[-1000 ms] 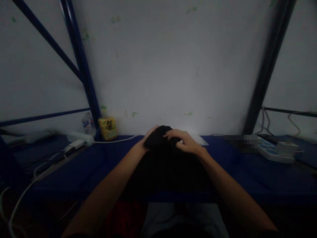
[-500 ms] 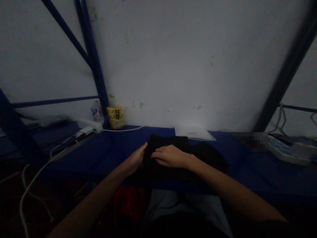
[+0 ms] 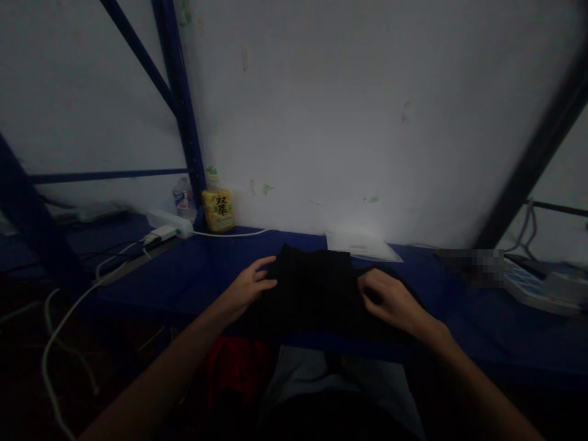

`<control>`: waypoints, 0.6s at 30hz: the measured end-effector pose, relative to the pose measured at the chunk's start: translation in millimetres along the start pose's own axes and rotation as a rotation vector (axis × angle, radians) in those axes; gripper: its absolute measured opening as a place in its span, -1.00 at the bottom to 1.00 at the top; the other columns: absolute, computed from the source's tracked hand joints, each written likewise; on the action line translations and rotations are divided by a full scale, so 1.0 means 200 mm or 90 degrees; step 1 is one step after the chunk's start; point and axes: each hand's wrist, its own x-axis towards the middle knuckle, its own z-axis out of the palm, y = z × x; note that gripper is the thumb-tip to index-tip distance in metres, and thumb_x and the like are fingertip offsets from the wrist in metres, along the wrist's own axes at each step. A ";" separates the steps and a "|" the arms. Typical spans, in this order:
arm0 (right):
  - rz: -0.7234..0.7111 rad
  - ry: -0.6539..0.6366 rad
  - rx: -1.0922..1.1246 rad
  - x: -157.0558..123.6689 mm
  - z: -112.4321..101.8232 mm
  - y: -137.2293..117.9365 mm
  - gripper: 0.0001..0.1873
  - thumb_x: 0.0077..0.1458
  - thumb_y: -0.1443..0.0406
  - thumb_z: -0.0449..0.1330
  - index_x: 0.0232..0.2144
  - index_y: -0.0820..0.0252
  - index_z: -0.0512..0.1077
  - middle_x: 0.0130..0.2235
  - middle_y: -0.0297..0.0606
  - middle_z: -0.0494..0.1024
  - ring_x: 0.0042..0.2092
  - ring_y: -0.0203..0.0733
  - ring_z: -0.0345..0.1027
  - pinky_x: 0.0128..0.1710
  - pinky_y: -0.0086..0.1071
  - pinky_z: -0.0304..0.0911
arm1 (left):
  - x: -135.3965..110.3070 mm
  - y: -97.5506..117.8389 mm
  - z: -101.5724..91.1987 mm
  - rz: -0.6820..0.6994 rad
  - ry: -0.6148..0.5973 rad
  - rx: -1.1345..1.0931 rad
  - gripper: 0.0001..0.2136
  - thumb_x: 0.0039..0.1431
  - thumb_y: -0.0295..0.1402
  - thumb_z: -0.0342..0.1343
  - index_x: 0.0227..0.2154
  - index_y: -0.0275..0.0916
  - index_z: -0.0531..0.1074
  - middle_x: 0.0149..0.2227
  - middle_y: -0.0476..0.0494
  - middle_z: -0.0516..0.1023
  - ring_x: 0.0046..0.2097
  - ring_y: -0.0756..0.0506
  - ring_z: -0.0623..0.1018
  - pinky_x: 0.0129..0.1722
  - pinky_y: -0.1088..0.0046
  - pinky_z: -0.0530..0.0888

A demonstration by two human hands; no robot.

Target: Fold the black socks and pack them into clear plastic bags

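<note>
A black garment (image 3: 316, 288) lies folded on the dark blue table (image 3: 197, 275) in front of me. My left hand (image 3: 250, 286) rests at its left edge with fingers curled onto the cloth. On the garment's right part, my right hand (image 3: 390, 301) presses down with its fingers bent, pinching the fabric. The light is dim and the fingertips are hard to make out.
A yellow drink bottle (image 3: 219, 205) and a small water bottle (image 3: 184, 199) stand by the blue frame post (image 3: 181, 110) at the wall. A white power strip (image 3: 168, 225) with cables lies left. White paper (image 3: 362, 247) lies behind the garment. Another power strip (image 3: 537, 285) sits right.
My right hand has slid from the garment's middle to its right side. The garment lies flatter than a second ago, when both hands held it bunched near the wall.
</note>
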 end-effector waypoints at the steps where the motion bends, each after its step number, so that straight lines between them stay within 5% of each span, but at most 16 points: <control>1: -0.011 -0.040 0.009 -0.04 0.00 0.02 -0.87 0.04 0.41 0.06 -0.36 0.11 0.35 -0.30 -0.21 0.47 -0.23 -0.13 0.34 -0.25 -0.28 0.30 | 0.00 0.01 -0.02 0.011 0.015 0.070 -0.35 -0.04 -0.31 0.23 0.16 -0.15 0.21 0.05 -0.25 0.43 -0.02 -0.21 0.52 -0.05 0.20 0.45; 4: 0.011 -0.076 0.018 -0.10 -0.01 0.05 -0.84 -0.01 0.44 0.06 -0.38 0.09 0.34 -0.30 -0.22 0.46 -0.20 -0.10 0.33 -0.21 -0.23 0.31 | -0.01 0.06 -0.03 0.134 0.083 0.330 -0.58 -0.02 -0.26 0.20 -0.03 -0.14 0.44 0.08 -0.20 0.41 0.08 -0.25 0.43 0.08 0.15 0.34; 6: 0.061 0.014 0.018 -0.06 -0.03 0.03 -0.80 0.00 0.45 0.03 -0.34 0.09 0.34 -0.26 -0.21 0.47 -0.17 -0.08 0.34 -0.16 -0.20 0.31 | -0.02 0.12 0.02 0.248 0.087 0.455 -0.68 0.06 -0.23 0.14 -0.10 -0.10 0.49 0.09 -0.13 0.41 0.15 -0.22 0.36 0.17 0.18 0.23; 10: 0.045 0.178 0.057 0.09 -0.06 -0.14 -0.78 0.10 0.40 0.03 -0.20 0.08 0.36 -0.10 -0.17 0.46 -0.02 -0.09 0.31 -0.01 -0.16 0.26 | -0.05 0.14 0.16 0.318 -0.057 0.599 -0.64 0.14 -0.15 0.09 -0.01 -0.06 0.46 0.12 -0.11 0.40 0.20 -0.21 0.30 0.23 0.21 0.12; 15: -0.068 -0.058 0.024 0.17 0.04 -0.27 -0.66 0.20 0.19 0.08 0.01 0.08 0.38 0.05 -0.12 0.41 0.10 -0.04 0.25 0.07 -0.12 0.21 | -0.03 -0.02 0.21 0.294 -0.140 0.662 -0.45 0.13 0.00 0.09 0.16 -0.02 0.28 0.27 -0.14 0.20 0.30 -0.27 0.14 0.25 0.16 0.01; 18: -0.028 -0.090 -0.009 0.10 0.10 -0.22 -0.64 0.21 0.15 0.07 0.02 0.10 0.39 0.02 -0.11 0.43 0.07 -0.04 0.28 0.06 -0.11 0.21 | -0.03 -0.05 0.20 0.289 -0.155 0.710 -0.43 0.17 0.05 0.01 0.21 0.03 0.19 0.30 -0.13 0.11 0.32 -0.25 0.06 0.26 0.15 -0.05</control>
